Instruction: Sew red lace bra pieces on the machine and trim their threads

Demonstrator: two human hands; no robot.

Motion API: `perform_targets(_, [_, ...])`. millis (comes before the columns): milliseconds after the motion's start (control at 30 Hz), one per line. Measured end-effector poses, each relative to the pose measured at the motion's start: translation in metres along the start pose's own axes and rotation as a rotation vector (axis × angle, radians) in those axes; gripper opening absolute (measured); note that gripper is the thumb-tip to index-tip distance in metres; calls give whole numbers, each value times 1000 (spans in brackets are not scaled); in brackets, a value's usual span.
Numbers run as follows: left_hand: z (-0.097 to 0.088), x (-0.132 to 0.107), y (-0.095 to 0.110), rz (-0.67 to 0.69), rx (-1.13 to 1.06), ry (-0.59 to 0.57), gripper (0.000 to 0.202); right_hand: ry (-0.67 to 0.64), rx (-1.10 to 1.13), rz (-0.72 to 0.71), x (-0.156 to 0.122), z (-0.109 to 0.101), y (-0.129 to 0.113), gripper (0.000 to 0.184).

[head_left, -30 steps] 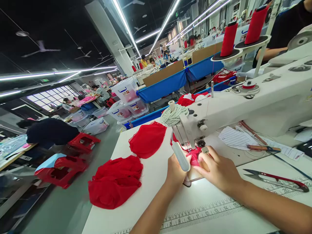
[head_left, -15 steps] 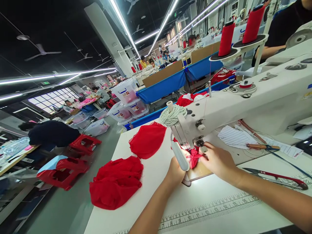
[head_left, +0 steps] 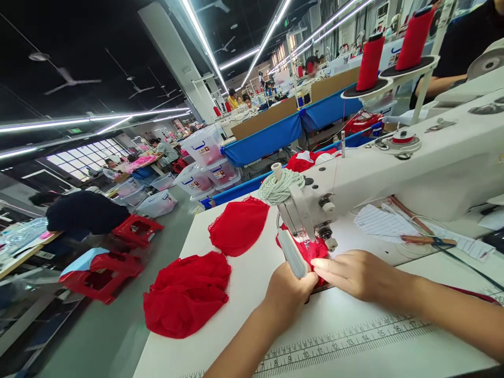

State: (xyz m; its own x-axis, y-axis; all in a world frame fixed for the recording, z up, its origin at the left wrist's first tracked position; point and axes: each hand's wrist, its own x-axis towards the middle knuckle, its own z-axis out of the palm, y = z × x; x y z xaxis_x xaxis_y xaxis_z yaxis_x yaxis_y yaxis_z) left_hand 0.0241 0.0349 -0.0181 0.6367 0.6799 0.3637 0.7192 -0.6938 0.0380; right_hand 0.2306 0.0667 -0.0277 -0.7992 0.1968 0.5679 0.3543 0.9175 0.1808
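Observation:
A piece of red fabric (head_left: 318, 251) lies under the head of the white sewing machine (head_left: 370, 163). My left hand (head_left: 287, 291) grips its near edge, partly hidden behind the grey-white guard-like lever (head_left: 293, 254) at the machine's front. From the right, my right hand (head_left: 354, 270) pinches the same fabric, its fingertips close to the left thumb. To the left on the table are a lace-edged red fabric piece (head_left: 240, 224) and a crumpled red fabric heap (head_left: 188, 294).
A printed ruler scale (head_left: 334, 346) runs along the table front. Paper slips (head_left: 381, 221) and a wooden-handled tool (head_left: 427, 240) lie behind my right hand. Red thread cones (head_left: 370, 63) stand above the machine. Beyond are stacked plastic bins (head_left: 202, 149), red stools (head_left: 102, 270) and other people.
Both hands have come nearer to me and closer together, and more red fabric shows under the machine head. My right forearm now covers most of the red-handled scissors.

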Motion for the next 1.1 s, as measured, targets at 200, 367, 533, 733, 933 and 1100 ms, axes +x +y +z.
perform_targets(200, [-5,-22,11,81,263,22,26,-136,88,17,2,2,7,23])
perform_targets(367, [-1,-22,15,-44,186,-103,46,-227,120,189,3,2,7,19])
perform_targets(533, [0,-16,14,-113,176,-140,49,-211,103,275,0,11,-3,23])
perform_targets(733, [2,-18,18,-57,226,-97,62,-142,22,275,-4,14,-8,25])
perform_targets(933, [5,-18,19,-69,215,-114,70,-199,32,329,-2,10,-7,22])
perform_targets(1100, [6,-12,10,-113,188,-169,68,-167,53,422,9,10,-1,18])
